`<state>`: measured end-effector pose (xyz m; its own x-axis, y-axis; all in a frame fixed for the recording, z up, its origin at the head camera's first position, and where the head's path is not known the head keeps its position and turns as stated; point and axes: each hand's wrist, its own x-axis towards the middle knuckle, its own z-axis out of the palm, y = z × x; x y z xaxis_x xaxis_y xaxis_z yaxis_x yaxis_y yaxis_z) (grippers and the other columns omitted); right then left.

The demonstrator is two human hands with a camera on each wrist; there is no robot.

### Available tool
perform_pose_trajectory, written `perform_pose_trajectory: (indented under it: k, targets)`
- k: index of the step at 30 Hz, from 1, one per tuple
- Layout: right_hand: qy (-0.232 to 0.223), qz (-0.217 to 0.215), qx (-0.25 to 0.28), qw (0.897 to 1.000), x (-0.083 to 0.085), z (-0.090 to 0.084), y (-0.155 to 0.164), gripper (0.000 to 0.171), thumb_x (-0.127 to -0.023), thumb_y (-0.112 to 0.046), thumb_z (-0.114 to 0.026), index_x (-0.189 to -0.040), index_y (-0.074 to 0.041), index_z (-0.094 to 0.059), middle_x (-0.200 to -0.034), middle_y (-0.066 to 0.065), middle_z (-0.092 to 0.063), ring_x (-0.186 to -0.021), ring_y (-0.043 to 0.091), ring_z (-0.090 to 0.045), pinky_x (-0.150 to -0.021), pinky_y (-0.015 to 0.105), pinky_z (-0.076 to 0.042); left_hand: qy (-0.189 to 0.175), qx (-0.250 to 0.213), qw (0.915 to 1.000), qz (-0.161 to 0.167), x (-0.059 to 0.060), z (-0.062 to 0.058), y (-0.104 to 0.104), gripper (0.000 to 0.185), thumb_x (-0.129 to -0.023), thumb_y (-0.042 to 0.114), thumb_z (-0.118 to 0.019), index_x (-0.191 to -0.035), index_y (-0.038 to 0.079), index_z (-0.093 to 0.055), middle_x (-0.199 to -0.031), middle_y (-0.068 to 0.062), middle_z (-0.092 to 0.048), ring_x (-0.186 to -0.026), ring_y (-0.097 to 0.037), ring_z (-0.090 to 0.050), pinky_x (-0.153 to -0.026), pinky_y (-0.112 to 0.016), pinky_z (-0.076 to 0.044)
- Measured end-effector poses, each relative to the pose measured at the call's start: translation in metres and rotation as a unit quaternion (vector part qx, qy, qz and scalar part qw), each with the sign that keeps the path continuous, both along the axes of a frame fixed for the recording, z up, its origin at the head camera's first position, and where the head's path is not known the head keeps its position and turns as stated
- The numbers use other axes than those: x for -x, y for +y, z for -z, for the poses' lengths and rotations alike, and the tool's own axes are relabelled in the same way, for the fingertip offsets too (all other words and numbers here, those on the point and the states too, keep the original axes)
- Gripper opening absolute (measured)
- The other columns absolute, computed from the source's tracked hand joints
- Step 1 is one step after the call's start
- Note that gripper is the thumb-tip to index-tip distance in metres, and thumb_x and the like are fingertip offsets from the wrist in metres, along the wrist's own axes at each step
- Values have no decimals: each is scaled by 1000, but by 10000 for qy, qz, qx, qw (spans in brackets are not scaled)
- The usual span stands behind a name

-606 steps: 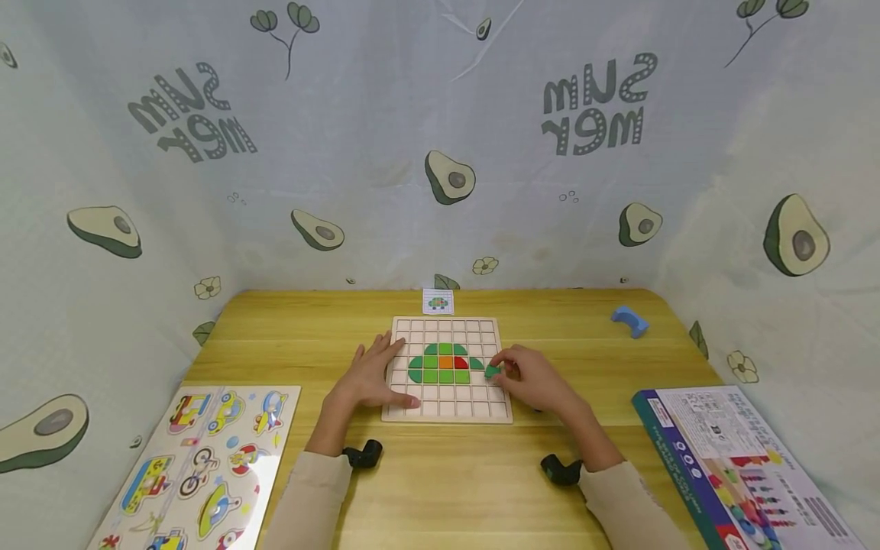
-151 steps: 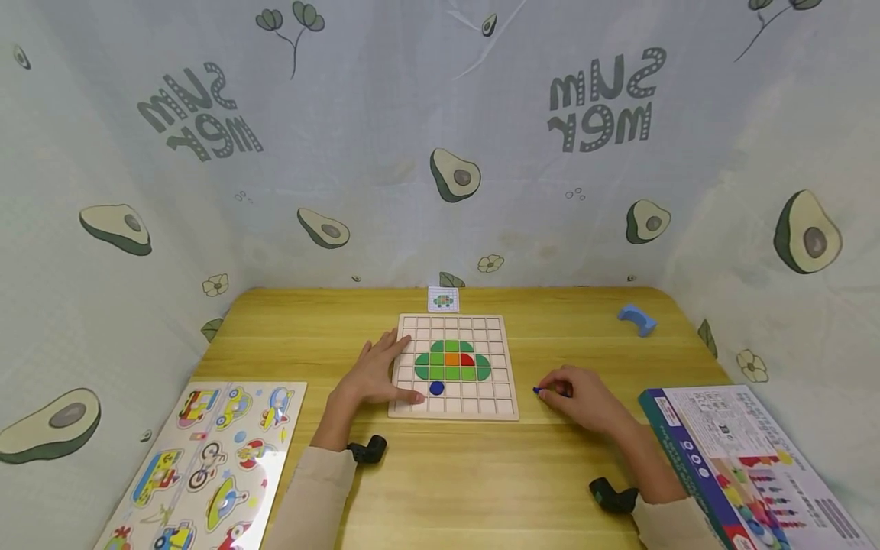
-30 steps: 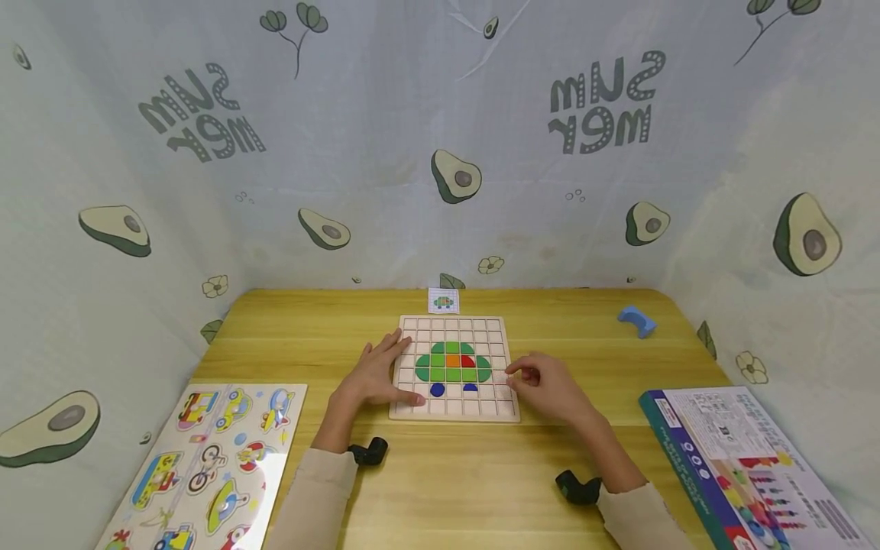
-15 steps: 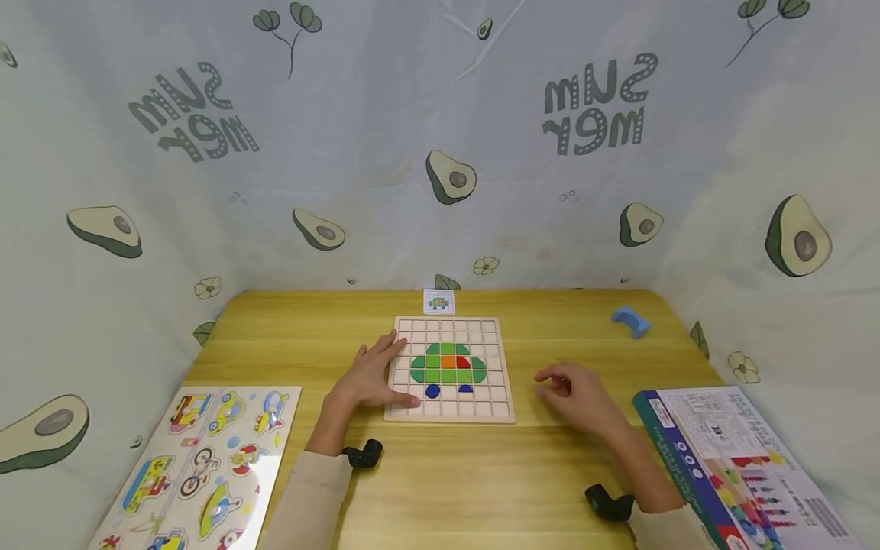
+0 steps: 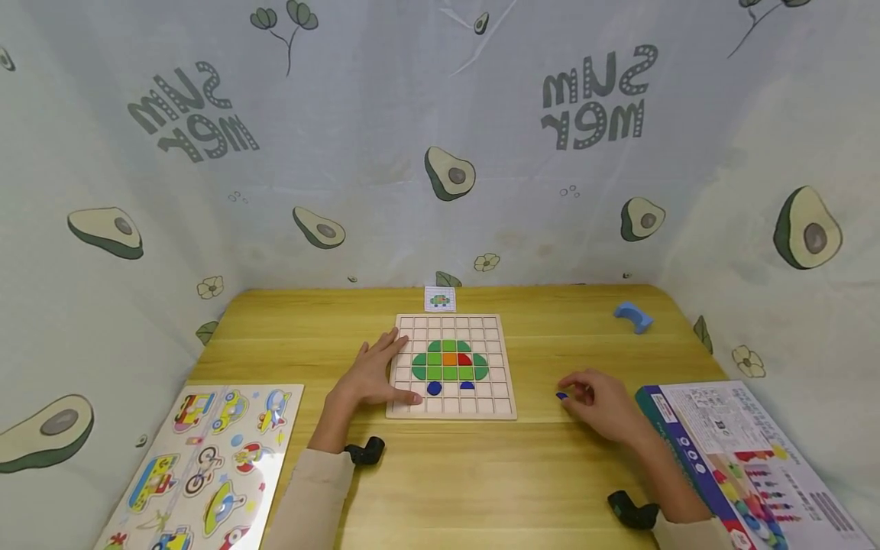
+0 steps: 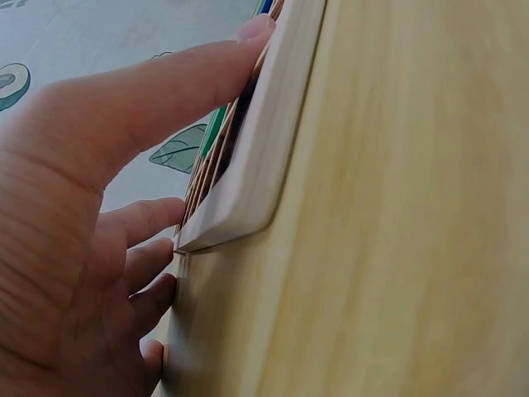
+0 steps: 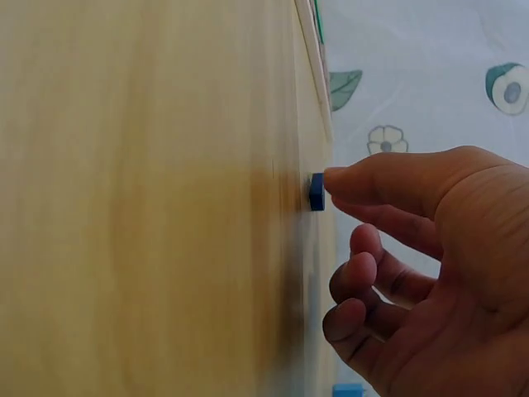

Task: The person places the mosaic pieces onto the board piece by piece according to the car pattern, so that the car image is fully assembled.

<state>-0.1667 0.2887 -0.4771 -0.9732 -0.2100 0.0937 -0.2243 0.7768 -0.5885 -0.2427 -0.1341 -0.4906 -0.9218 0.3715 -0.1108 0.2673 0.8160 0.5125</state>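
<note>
1. We saw the left hand lying flat at the left edge of the wooden grid board; its fingers were straight and spread, the thumb stretched along the board's near-left rim, and the forearm ran back toward the near edge of the table.
2. In the left wrist view the thumb pressed against the board's raised rim; the other fingers lay beside the board's corner on the table.
3. The right hand rested on the table to the right of the board, well apart from it; its fingers were curled, and the thumb and forefinger tips met a small blue piece that sat on the tabletop.
4. From the right wrist we could see a fingertip touching the blue piece; whether the piece was truly pinched, we could not tell.
5. On the board sat a green shape with an orange and a red cell; below it lay a blue round piece and a blue half-round piece.
6. A picture puzzle lay at the near left; a printed box at the near right.
</note>
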Motion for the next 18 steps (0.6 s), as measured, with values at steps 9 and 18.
perform_pose_trajectory:
  k: [9,18]
  targets:
    - [-179,-61,-49,9998,-1,-6,-1,13,-93,-13,-76,-104,-8,-76,-79,-2,-55,-65,6,-44,-57,23,-38,-23,-36,10000,19,0,-1,-1,119,-69,64,-85,-164,18,-31,-175,-6,-13,-161,-32,-14,-131,-55,-4]
    - [-111,-330,-222,9991,4,-5,-3,24,-96,-3,-66,-116,-9,-74,-95,1,-66,-75,8,-51,-64,23,-43,-30,32,10000,34,1,1,-1,120,-68,66,-85,-164,19,-30,-175,-6,-13,-161,-33,-16,-131,-55,-6]
